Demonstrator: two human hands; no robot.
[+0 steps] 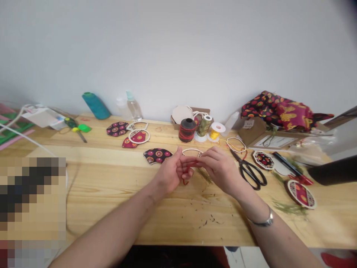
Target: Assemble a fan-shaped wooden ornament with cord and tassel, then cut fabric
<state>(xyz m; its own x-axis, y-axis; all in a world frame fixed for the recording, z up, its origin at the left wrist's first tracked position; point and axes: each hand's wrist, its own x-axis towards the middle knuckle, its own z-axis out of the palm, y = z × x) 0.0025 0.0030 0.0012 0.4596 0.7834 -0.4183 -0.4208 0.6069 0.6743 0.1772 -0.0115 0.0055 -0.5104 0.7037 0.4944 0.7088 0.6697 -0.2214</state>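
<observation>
My left hand (174,173) is palm up over the table, its fingers curled around a thin red cord (185,182), a loop of which hangs below them. My right hand (220,169) meets it fingertip to fingertip, pinching at the cord; the exact point of grip is too small to make out. Just behind the hands lie a pale fan-shaped wooden frame (191,150), partly hidden, and a black patterned fabric piece (157,155). Dry green sprigs (205,175) lie beneath my right hand. Black-handled scissors (253,174) rest to its right.
Thread spools stand at the back: a black-red one (186,131), a green one (205,125), a yellow one (215,131). A cardboard box (252,134) with patterned cloth (290,111) is back right. A teal thread cone (96,106) leans on the wall. Dark crumbs (210,220) litter the front.
</observation>
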